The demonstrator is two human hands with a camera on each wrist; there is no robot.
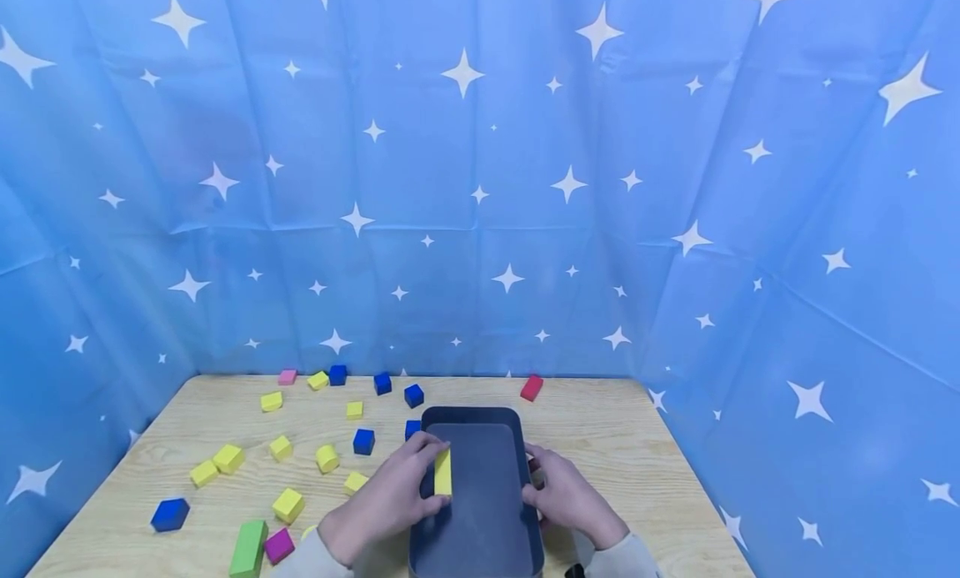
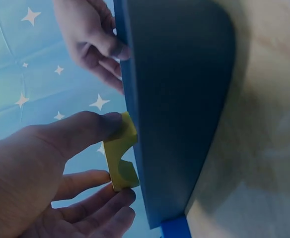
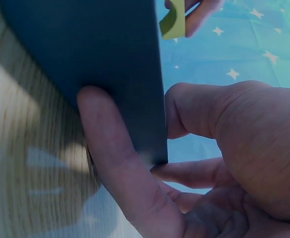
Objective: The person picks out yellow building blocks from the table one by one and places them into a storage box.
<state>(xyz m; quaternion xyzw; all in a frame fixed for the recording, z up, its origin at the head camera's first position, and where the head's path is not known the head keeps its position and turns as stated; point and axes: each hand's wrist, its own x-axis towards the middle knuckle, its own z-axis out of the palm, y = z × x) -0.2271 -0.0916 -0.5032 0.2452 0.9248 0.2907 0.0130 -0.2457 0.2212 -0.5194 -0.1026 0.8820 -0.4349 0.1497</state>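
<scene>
A dark rectangular tray (image 1: 483, 511) lies lengthwise at the front middle of the table. My left hand (image 1: 397, 488) pinches a yellow arch block (image 1: 443, 473) between thumb and fingertips at the tray's left rim. In the left wrist view, the curved notch of that yellow arch block (image 2: 117, 151) faces the tray's wall (image 2: 180, 94). On the opposite side, my right hand (image 1: 566, 488) grips the tray's right edge. The right wrist view has the right thumb at the rim and a finger (image 3: 105, 124) against the outer wall.
Several yellow blocks (image 1: 288, 505) and blue cubes (image 1: 363, 441) lie scattered left of the tray. A green block (image 1: 248, 548) and a magenta cube (image 1: 279, 546) are near the front left. Toward the back are a pink block (image 1: 287, 377) and a red block (image 1: 532, 387). A starry blue curtain (image 1: 480, 186) surrounds the table.
</scene>
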